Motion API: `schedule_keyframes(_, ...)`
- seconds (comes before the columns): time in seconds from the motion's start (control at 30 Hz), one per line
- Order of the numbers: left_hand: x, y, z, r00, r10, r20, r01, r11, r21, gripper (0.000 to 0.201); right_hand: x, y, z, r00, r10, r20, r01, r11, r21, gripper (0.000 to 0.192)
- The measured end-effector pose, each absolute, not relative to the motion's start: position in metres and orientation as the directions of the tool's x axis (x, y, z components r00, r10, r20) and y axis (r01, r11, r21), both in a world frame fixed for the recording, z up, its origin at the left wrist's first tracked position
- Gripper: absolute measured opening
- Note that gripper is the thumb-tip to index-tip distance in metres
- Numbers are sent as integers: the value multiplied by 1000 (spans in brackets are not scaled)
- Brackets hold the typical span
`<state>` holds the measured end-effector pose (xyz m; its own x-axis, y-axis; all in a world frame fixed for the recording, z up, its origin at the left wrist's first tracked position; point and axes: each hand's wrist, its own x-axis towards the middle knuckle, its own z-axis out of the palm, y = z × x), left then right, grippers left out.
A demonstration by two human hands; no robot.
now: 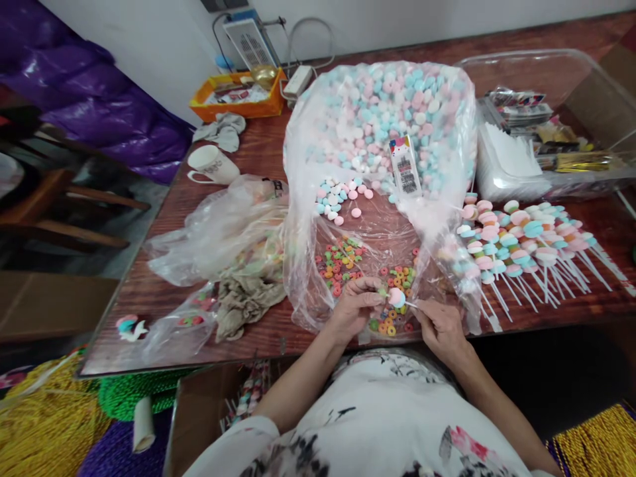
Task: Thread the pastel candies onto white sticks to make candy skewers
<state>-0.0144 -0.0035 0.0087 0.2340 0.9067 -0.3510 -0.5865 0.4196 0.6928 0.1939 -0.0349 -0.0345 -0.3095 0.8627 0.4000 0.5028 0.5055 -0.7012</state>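
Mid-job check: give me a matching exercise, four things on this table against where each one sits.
Things:
1. white mug
2. orange tray
3. finished candy sticks
4. colourful ring candies

Places:
A. far edge of the table, by the wall
B. on clear plastic just beyond the hands
C. right side, laid in a row
D. left of the big candy bag, on its side

Pairs: 1-D, 2-A, 3-C, 4-B
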Motion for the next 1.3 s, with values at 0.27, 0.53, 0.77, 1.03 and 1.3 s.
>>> schedule_keyframes(0.27,-17,0,12,177,928,-328,-638,362,679,17,196,-36,-25,-66,883,465,397,451,-799,15)
schedule_keyframes(0.53,3,-10,10,170,975,-140,-100,158,982,7,197,-36,-25,88,925,370,353,319,-880,12)
schedule_keyframes(0.77,7,-11,11,127,952,-277,-291,303,907,23,195,-35,-20,77,902,425,373,369,-851,13)
schedule_keyframes(1.03,-9,-1,22,124,919,-374,-705,347,619,34,194,-37,-32,-251,838,485,500,541,-676,17)
schedule_keyframes(1.3,-15,-3,22,113,929,-352,-722,320,613,26,193,-37,-35,-323,853,409,596,520,-612,16)
